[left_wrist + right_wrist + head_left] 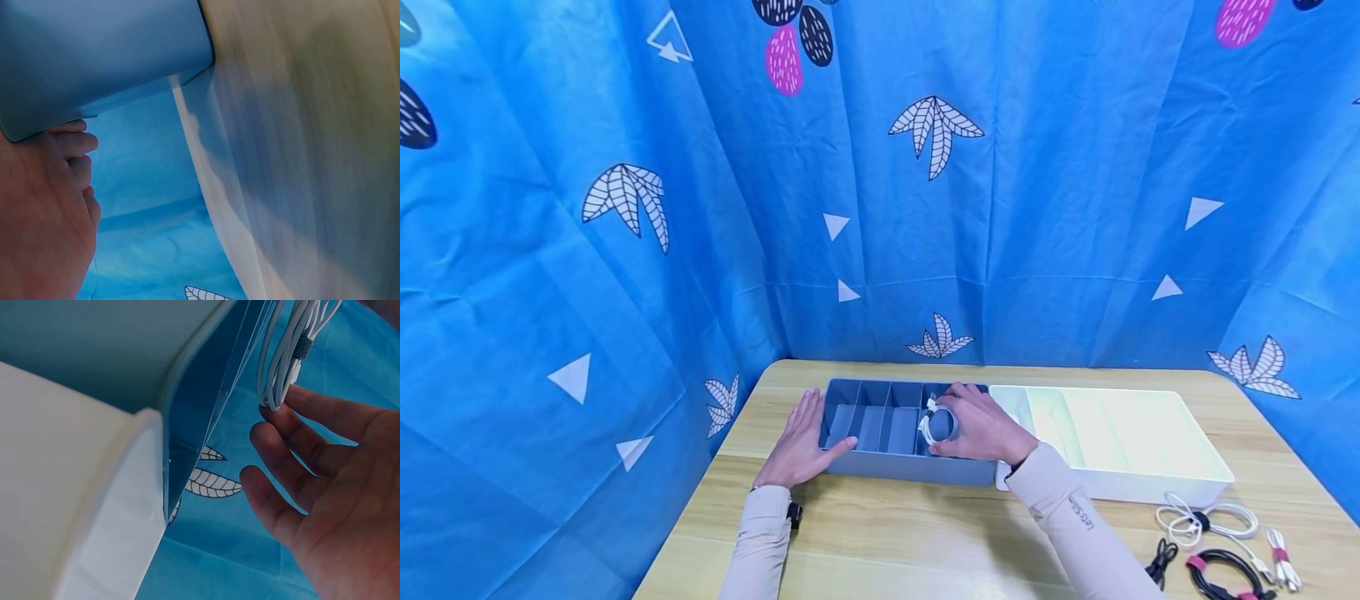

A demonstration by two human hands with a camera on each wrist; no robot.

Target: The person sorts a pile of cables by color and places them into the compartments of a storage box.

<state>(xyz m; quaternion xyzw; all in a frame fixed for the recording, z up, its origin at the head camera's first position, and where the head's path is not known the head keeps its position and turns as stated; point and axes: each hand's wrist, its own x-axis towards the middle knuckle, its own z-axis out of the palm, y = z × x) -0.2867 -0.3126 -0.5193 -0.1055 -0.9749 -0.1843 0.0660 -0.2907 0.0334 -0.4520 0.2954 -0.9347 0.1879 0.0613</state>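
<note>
A coiled white cable (923, 428) hangs from my right hand (981, 427), which pinches it over the right-end compartment of a blue-grey divided box (910, 469). The right wrist view shows the cable (286, 362) bound with a dark tie, held at the fingertips above the box's rim. My left hand (799, 446) rests against the box's left end, fingers straight and pointing away, thumb over the near rim. In the left wrist view that hand (47, 212) lies along the box's outer wall (106, 56).
A white divided box (1150, 485) adjoins the blue-grey one on the right. At the table's front right lie a white cable with a dark tie (1201, 522), a black coil (1225, 557), a small black cable (1161, 560) and a white bundle (1281, 557). Blue curtains (880, 208) stand behind and left.
</note>
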